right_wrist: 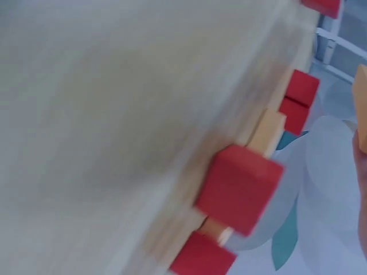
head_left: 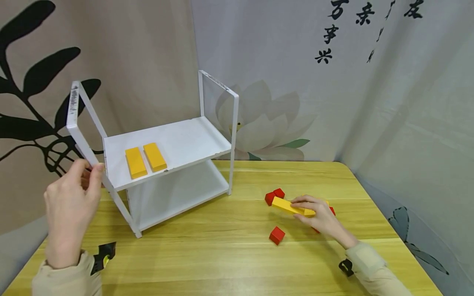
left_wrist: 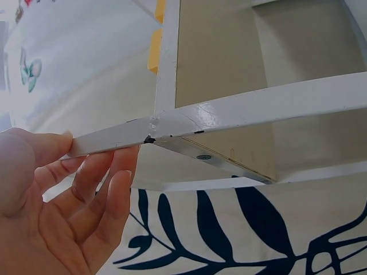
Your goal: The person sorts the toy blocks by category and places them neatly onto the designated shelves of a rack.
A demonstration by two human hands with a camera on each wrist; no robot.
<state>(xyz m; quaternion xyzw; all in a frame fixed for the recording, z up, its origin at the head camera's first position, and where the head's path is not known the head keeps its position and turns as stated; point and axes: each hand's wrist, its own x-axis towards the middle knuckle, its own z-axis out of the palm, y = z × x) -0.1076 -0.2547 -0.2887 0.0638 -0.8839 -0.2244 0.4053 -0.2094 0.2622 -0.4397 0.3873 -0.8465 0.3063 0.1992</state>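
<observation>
My left hand (head_left: 74, 201) pinches the front left upright of a white two-tier shelf (head_left: 185, 135) between thumb and fingers. The left wrist view shows the thumb on one side of the white bar (left_wrist: 109, 137) and fingertips against the other. Over the right part of the table, my right hand (head_left: 320, 216) holds a yellow block (head_left: 284, 205) between thumb and fingers. Only an edge of that block (right_wrist: 360, 106) enters the right wrist view. Around the right hand lie several red cubes (head_left: 277, 235), some partly hidden by it. Another yellow block (right_wrist: 267, 133) lies among them.
Two yellow blocks (head_left: 135, 163) lie side by side on the shelf's upper tier, toward its left end. The shelf stands at the left of the wooden table (head_left: 207, 255). A printed curtain (head_left: 266, 49) hangs behind the table.
</observation>
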